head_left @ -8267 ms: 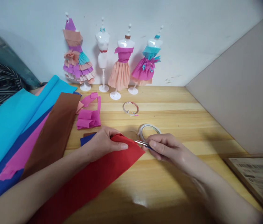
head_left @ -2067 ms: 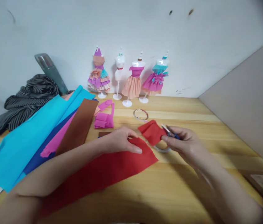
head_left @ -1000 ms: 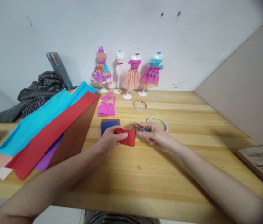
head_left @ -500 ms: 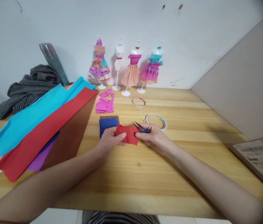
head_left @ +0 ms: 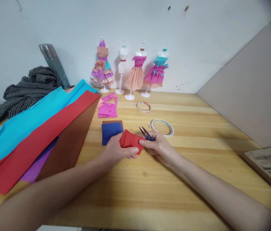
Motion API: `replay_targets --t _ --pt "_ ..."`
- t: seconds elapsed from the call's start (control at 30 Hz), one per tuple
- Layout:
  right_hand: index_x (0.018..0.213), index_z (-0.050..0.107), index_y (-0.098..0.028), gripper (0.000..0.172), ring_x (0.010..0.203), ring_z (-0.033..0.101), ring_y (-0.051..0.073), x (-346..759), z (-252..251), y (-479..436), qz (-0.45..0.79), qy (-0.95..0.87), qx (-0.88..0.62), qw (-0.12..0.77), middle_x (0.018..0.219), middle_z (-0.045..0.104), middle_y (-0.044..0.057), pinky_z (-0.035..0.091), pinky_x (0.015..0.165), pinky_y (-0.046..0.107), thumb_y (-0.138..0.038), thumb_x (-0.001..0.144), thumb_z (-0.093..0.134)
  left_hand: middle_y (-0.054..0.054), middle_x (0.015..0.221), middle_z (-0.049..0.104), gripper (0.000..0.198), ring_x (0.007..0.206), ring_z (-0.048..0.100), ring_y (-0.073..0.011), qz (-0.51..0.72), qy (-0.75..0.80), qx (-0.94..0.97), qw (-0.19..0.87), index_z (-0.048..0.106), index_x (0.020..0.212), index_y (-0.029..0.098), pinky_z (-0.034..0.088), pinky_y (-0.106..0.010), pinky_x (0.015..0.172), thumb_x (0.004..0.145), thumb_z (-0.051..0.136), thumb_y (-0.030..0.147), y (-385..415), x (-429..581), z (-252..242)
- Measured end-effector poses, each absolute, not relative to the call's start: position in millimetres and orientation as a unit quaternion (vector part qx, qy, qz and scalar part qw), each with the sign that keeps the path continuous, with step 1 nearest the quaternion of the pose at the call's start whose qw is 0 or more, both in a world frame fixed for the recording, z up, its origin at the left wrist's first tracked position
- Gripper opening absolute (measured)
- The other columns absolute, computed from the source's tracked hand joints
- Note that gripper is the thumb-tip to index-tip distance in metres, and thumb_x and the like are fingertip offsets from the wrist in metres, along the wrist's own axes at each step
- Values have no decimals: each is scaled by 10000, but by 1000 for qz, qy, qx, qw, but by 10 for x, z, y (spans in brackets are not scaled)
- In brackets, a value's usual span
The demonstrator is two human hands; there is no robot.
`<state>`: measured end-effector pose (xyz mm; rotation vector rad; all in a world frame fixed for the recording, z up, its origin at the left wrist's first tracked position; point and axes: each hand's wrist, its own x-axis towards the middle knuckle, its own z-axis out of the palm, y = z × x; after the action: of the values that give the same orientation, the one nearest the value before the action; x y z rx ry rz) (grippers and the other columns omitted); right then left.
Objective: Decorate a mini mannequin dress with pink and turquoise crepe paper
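A small folded piece of red crepe paper (head_left: pixel 131 141) is held between my two hands above the wooden table. My left hand (head_left: pixel 119 148) grips its left and lower side, thumb lying across the front. With thumb and fingers, my right hand (head_left: pixel 158 144) pinches the paper's right edge. Tucked in that same hand are small blue-handled thread snips (head_left: pixel 146 133), their blades apart and pointing up and left. Just behind my left hand lies a folded dark blue piece (head_left: pixel 111 132) on top of a brown one (head_left: pixel 105 122).
Large cyan, red (head_left: pixel 44 136) and brown sheets spread across the left side. Behind my right hand lies a white tape roll (head_left: pixel 171 130), with a smaller tape ring (head_left: pixel 137 107) farther back. Pink scraps (head_left: pixel 108 109) lie left of it. Mini dress forms (head_left: pixel 135 77) line the wall; a carton (head_left: pixel 267 163) stands right.
The red piece has tilted, its right end dipping lower. My left thumb has slid right along its lower edge. The snips stay in my right hand, and the view has shifted slightly.
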<state>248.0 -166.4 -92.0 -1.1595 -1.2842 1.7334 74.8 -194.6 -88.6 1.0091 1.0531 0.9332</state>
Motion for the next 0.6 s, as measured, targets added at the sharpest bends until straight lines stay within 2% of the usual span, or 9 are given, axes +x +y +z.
replay_targets --t 0.1,0.23,0.3,0.47,0.6 --pt "614 501 -164 381 402 152 33 2498 -926 -1659 640 -527 -441 344 436 293 -98 69 400 228 -451 620 752 -1 507 628 311 442 601 -137 414 491 436 630 600 848 111 491 -235 472 600 746 231 -1931 775 -876" --pt "635 540 -157 348 510 357 75 2518 -905 -1625 526 -609 -447 391 548 442 -45 259 478 218 -441 638 741 29 386 558 182 345 526 -113 374 512 465 618 582 802 128 419 -195 391 666 667 215 -1919 778 -869" --pt "667 582 -152 326 560 423 96 2510 -906 -1620 512 -630 -444 379 593 501 -28 322 533 229 -426 624 753 43 365 530 151 315 486 -99 346 508 497 612 577 757 136 385 -183 367 664 660 220 -1924 771 -870" --pt "744 629 -133 351 583 532 136 2470 -968 -1672 645 -548 -414 336 625 602 4 412 582 264 -415 597 780 63 368 475 187 294 407 -60 363 472 537 598 577 693 136 304 -166 340 696 637 312 -1938 753 -897" --pt "800 648 -145 344 641 589 158 2453 -1002 -1712 697 -487 -385 359 699 657 28 462 615 277 -370 588 800 65 415 472 204 299 360 -39 367 466 547 591 618 723 126 260 -165 332 721 616 330 -1936 757 -898"
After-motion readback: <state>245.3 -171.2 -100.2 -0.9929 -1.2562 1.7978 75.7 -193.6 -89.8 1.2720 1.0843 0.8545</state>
